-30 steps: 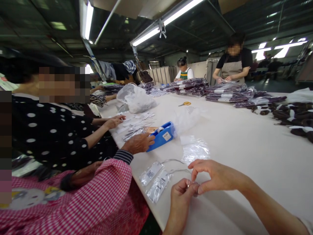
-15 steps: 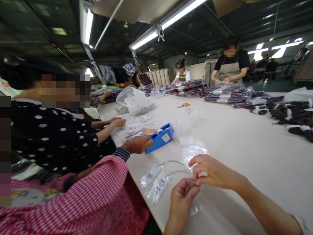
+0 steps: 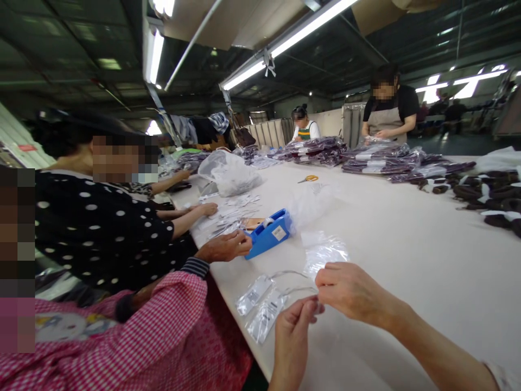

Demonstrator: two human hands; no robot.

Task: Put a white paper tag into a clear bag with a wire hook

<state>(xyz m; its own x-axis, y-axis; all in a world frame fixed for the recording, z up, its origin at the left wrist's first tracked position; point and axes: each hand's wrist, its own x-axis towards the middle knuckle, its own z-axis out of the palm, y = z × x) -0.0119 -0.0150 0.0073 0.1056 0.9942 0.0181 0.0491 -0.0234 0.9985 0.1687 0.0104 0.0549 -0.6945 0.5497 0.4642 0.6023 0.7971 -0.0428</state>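
Down at the near edge of the long white table [image 3: 407, 255], the person's left hand [image 3: 292, 331] and right hand [image 3: 350, 293] met fingertip to fingertip, pinched narrow on something tiny and see-through. It was too small to name, though it looked like a scrap of clear film or thread. Just left of the hands lay two small clear tag bags [image 3: 260, 304], flat on the table, thin loops trailing off them, with another clear bag [image 3: 325, 251] just beyond.

That stuff looked feather-light, floppy and slick, so I judged it would slide off rather than lift. A pinch at a corner or by the loop seemed the sure hold, not a flat palm.

A neighbour's hand [image 3: 224, 247] in a striped cuff rested beside the blue tape dispenser [image 3: 269, 233]. Yellow-handled scissors [image 3: 308, 178] sat well apart, further up the table.
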